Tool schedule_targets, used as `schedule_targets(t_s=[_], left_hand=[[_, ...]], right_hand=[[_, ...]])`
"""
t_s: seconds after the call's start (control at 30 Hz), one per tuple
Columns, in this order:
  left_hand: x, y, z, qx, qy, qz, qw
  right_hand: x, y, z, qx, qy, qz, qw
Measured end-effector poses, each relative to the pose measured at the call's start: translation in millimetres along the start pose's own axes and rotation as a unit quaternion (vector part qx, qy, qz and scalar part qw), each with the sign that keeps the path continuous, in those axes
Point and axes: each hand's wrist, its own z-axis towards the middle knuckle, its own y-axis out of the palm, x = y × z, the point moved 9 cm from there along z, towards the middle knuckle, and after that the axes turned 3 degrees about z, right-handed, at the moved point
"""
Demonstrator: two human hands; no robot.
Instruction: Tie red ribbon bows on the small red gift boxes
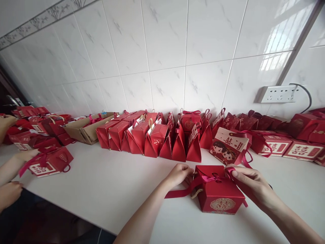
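A red gift box [220, 195] with a round gold pattern on its front sits on the table before me. A dark pink ribbon [177, 193] crosses its top, is knotted at the middle, and trails off to the left. My right hand [254, 183] pinches a loop of this ribbon at the box's upper right. At the upper left edge my left hand [180, 175] has its fingers curled together beside the twisted rope handle [197, 193]; what lies between these fingertips is hidden. Behind the box leans another box [228, 146] printed with two cartoon figures.
Red boxes [152, 139] with loop handles stand in a row along the tiled wall. More boxes [275, 144] are at right, under a power strip [278, 94]. A cardboard tray [87, 130] stands at left. Another person's hands [15, 189] are near a ribboned box [52, 161].
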Motion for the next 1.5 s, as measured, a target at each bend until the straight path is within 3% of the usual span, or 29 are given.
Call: schedule_targets(t_s=[0.97, 1.5], left_hand=[[-0.8, 0.4, 0.5, -0.003, -0.001, -0.003, 1.000], [-0.5, 1.3, -2.0, -0.015, 0.008, 0.045, 0.999]], right_hand=[[7.2, -0.5, -1.3, -0.011, 0.015, 0.012, 1.000], [-0.7, -2.3, -2.0, 0.017, 0.000, 0.013, 1.000]])
